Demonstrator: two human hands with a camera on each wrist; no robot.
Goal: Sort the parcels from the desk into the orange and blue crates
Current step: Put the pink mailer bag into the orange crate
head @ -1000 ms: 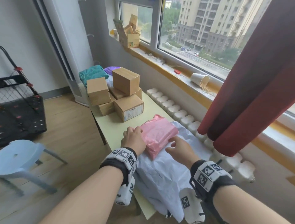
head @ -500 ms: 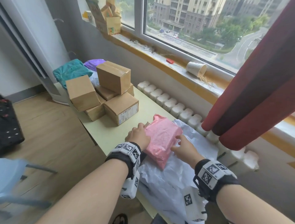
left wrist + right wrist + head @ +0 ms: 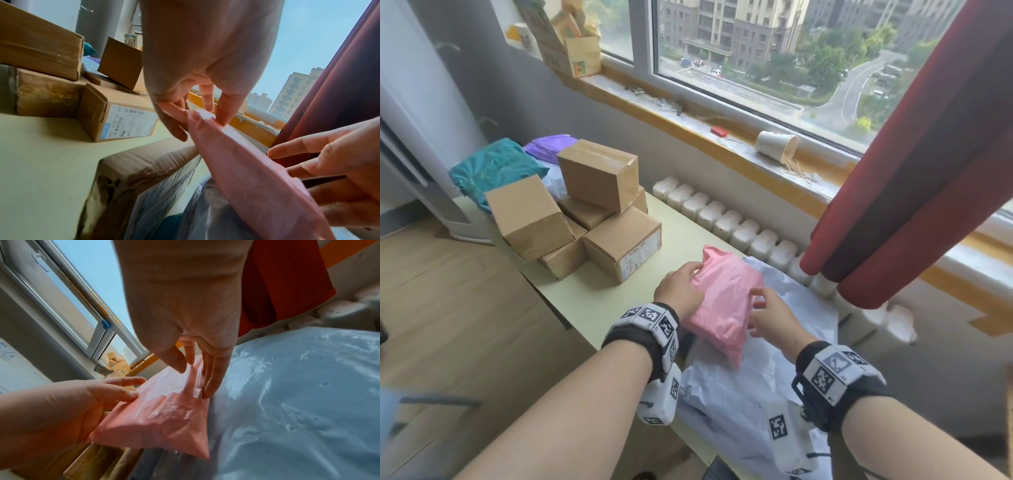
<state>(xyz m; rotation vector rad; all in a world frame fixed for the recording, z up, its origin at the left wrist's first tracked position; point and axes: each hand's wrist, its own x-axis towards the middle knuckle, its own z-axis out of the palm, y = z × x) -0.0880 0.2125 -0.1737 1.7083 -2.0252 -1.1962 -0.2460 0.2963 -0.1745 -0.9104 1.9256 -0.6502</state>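
A pink plastic parcel [image 3: 722,301] lies on a large white-grey poly bag [image 3: 774,383] at the near end of the pale green desk [image 3: 592,301]. My left hand [image 3: 681,286] pinches the parcel's far left end between thumb and fingers; the left wrist view shows that pinch [image 3: 201,120] on the pink parcel [image 3: 246,170]. My right hand [image 3: 762,313] touches the right edge with straight fingers [image 3: 213,378], its thumb over the pink parcel [image 3: 164,418]. No orange or blue crate is in view.
Several cardboard boxes [image 3: 599,178] are stacked at the desk's far end, with teal [image 3: 493,168] and purple [image 3: 548,145] bags behind them. A radiator [image 3: 722,222], window sill and red curtain [image 3: 911,171] run along the right. Wooden floor lies to the left.
My left hand has slid along the pink parcel's left side toward its far end. The right hand stays at the right edge. The head view has swung right and closer.
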